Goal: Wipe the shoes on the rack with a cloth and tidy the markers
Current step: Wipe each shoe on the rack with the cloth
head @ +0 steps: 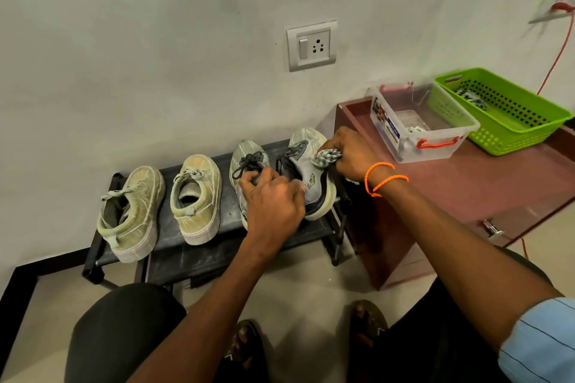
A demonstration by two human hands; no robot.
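We see the left hand (270,199) gripping a tilted grey laced running shoe (314,177), right hand (351,155) with fingers clamped on a bunched checked cloth (326,157) against it, on a black shoe rack (199,246).

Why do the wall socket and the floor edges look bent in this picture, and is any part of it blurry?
Head view: the wide-angle lens bows straight lines near the edges, so the socket plate looks tilted. The green basket and plug at far right are smeared. The shoes on the rack are sharp. The right hand holding the cloth is fairly sharp. Lighting is dim and soft.
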